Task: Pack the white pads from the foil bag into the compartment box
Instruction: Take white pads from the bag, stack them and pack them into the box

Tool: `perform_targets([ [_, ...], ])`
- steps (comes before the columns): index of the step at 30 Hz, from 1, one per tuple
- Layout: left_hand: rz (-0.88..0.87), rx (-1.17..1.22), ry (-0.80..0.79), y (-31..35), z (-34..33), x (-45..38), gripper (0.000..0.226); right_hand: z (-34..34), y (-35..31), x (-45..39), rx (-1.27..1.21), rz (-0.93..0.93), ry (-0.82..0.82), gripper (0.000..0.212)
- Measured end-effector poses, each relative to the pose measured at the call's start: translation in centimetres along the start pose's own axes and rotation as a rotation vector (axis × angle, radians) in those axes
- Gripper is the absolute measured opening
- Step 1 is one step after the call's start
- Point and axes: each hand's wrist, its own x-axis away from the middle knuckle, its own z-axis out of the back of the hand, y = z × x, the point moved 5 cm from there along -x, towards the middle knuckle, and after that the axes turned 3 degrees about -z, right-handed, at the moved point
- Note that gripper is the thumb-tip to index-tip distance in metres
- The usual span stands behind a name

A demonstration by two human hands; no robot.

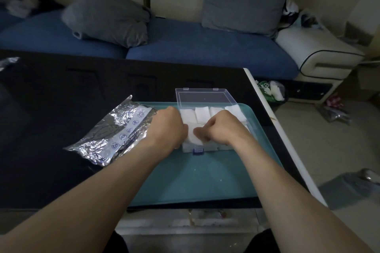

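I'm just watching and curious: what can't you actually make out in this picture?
Head view only:
- Near compartments of the compartment box: covered by the left hand and right hand.
- Exact finger grip on the white pad: fingers curl out of sight.
- Pads left inside the foil bag: foil is opaque.
- Bag's printed symbols: too small.

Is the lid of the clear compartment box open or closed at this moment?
Open. The lid is swung back behind the compartment box, white pads show in the far compartments, and the blue latch at the front hangs free.
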Motion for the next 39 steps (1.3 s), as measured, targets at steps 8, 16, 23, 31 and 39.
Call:
perform_targets([
  [8, -0.022, -0.131, -0.052, 0.8, -0.1, 0.5, 0.020, 0.0, -0.6, 1.4, 0.099, 0.017, -0.096, 0.078],
  [16, -0.070, -0.269, -0.043, 1.9, -0.2, 1.5, 0.018, -0.1, -0.8, 1.0, 0.014, 0.127, 0.029, 0.052],
  [23, -0.105, -0.365, 0.018, 2.2, -0.1, 1.2, 0.016, -0.1, -0.3, 1.4, 0.026, 0.123, 0.020, 0.037],
  [31, -0.076, -0.238, 0.048, 1.1, -0.6, 0.9, 0.011, -0.9, -1.4, 0.5, 0.133, 0.295, 0.097, 0.027],
  [39, 0.013, 0.015, -0.063, -0.9, -0.6, 0.9, 0.019, -1.0, -1.9, 0.3, 0.305, 0.401, -0.004, 0.032],
])
